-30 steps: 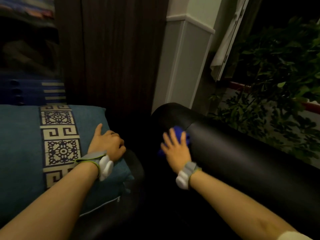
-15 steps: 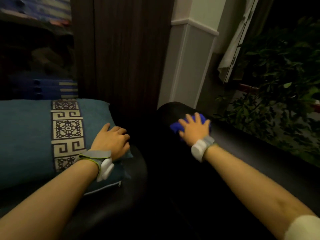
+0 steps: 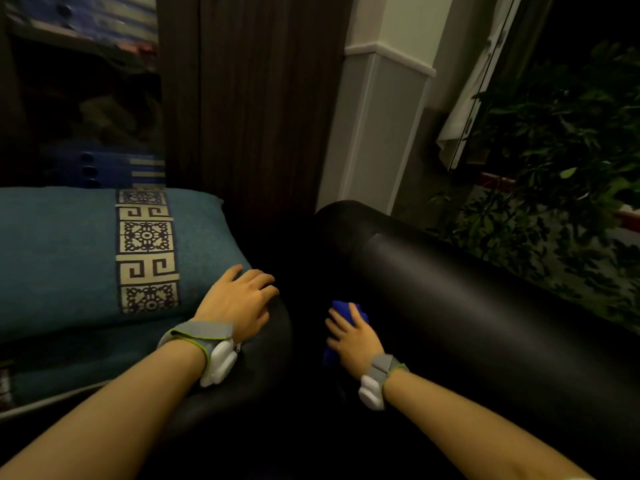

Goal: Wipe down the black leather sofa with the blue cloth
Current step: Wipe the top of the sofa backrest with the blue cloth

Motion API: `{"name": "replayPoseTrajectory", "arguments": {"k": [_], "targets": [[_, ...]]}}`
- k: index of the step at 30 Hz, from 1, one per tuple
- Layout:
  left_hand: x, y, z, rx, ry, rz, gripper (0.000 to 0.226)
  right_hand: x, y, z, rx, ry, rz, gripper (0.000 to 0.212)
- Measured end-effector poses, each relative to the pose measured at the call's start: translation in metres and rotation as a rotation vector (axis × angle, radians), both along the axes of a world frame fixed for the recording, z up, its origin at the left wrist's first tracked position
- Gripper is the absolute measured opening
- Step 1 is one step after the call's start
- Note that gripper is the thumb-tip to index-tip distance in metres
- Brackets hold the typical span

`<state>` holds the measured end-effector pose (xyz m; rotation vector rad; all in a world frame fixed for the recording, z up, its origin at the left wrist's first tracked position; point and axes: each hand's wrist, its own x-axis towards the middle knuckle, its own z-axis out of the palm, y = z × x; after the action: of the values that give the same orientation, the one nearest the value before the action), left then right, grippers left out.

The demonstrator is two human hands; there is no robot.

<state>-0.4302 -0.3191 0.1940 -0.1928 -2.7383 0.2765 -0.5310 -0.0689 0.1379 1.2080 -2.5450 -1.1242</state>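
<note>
Teal fabric filled the left of the scene, where a cushion (image 3: pixel 62 258) with a cream patterned band lay on the black leather sofa (image 3: pixel 485 327). My left hand (image 3: pixel 239 303) rested at the cushion's near right corner, just where the fabric met the leather seat edge, fingers loosely curled and holding nothing, a grey wrist strap (image 3: pixel 204 344) with a white unit on the wrist. Beside it, in the dark gap between seat and armrest, my right hand (image 3: pixel 353 341) pressed the blue cloth (image 3: pixel 343 311) flat against the inner side of the sofa's rounded armrest, fingers spread over the bunched cloth. Behind the sofa stood a dark wooden panel (image 3: pixel 252 109) and a pale pillar (image 3: pixel 377 133); a leafy plant (image 3: pixel 561 161) showed at far right.
</note>
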Motion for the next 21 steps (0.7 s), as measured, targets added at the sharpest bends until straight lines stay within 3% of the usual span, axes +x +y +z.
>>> {"name": "replayPoseTrajectory", "arguments": {"k": [3,6,8,11,15,18,21], "targets": [[0.002,0.004,-0.004,-0.016,-0.026,-0.018,0.052,-0.018,0.011,0.041,-0.218,0.077,0.020,0.053],[0.003,0.013,-0.007,0.022,-0.018,-0.032,0.057,-0.053,0.029,0.113,-0.603,0.208,-0.225,0.054],[0.002,0.019,-0.011,0.017,-0.028,-0.048,0.059,-0.083,0.055,0.160,-0.819,0.081,-0.514,0.048],[0.000,0.025,-0.016,0.005,-0.032,-0.046,0.058,-0.107,0.082,0.188,-0.929,-0.112,-0.742,0.051],[-0.001,0.028,-0.029,-0.009,-0.044,-0.043,0.058,-0.086,0.052,0.150,-0.866,0.109,-0.657,0.048],[0.003,0.030,-0.045,0.047,-0.075,-0.097,0.055,-0.050,0.017,0.100,-0.637,0.267,-0.339,0.051],[0.015,0.040,-0.078,0.158,-0.144,-0.158,0.051,-0.021,-0.008,0.019,-0.340,0.184,-0.081,0.048]]}}
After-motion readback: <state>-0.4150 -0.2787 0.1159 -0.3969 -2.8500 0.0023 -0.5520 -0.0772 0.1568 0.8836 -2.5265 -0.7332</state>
